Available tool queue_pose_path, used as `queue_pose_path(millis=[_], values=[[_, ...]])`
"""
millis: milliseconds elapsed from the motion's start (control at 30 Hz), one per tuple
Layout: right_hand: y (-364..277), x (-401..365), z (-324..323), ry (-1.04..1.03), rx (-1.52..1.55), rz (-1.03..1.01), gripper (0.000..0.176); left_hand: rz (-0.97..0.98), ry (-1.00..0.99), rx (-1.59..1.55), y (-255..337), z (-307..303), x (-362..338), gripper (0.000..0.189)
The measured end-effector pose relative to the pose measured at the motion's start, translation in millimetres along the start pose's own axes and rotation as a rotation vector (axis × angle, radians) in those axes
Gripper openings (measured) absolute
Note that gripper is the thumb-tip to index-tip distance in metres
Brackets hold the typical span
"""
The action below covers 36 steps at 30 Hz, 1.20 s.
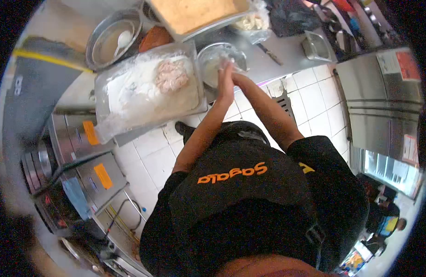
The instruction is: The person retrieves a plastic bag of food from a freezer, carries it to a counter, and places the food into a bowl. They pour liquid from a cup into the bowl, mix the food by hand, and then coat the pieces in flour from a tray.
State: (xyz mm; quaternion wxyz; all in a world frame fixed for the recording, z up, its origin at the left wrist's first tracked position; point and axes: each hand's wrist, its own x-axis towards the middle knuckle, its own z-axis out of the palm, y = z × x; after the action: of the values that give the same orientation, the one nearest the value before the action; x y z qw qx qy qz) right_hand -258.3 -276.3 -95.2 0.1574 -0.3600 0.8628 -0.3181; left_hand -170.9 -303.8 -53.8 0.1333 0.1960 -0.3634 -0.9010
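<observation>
My left hand point(226, 79) and my right hand point(240, 79) are pressed palm to palm above a round metal bowl point(207, 69). Whitish, floury stuff shows inside that bowl, and the fingertips look pale and blurred. Whatever lies between the palms is hidden. Left of the hands stands a large clear plastic tub point(197, 69) coated with white flour point(134, 99). A lump of pink, raw-looking minced meat point(172, 76) sits on the flour at the tub's right side.
Behind the tub is a dark-rimmed bowl point(89, 50) with a white spoon point(124, 39). A tray of tan food point(197, 14) stands at the back. A knife point(270, 54) and a metal container point(318, 47) are on the right of the steel counter point(257, 64).
</observation>
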Motion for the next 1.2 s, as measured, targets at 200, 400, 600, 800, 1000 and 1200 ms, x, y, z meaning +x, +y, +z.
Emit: queue_pose_path(millis=[200, 400, 600, 800, 1000, 1200], values=[[-11.0, -2.3, 12.8, -0.001, 0.049, 0.022, 0.042, -0.245, 0.090, -0.174, 44.5, 12.7, 2.2, 0.054], [-18.8, -6.9, -4.4, -0.025, -0.021, 0.002, 0.040, -0.358, 0.037, -0.150, 46.6, 20.0, -4.3, 0.062], [-30.7, -17.5, -21.6, -0.073, -0.078, -0.059, 0.038, -0.475, -0.048, -0.268, 57.3, 20.0, 3.4, 0.067], [-55.8, -45.3, -40.8, -0.115, -0.120, -0.188, 0.037, -0.385, -0.029, -0.231, 18.7, -21.3, 26.5, 0.058], [-54.4, -82.3, -75.1, -0.156, 0.310, -0.008, 0.038, -0.330, 0.132, -0.262, 28.7, 6.7, -12.8, 0.056], [-42.4, -113.6, -79.1, 0.217, 0.805, 0.199, 0.030, -0.299, 0.120, -0.364, 30.7, 13.8, -46.4, 0.059]])
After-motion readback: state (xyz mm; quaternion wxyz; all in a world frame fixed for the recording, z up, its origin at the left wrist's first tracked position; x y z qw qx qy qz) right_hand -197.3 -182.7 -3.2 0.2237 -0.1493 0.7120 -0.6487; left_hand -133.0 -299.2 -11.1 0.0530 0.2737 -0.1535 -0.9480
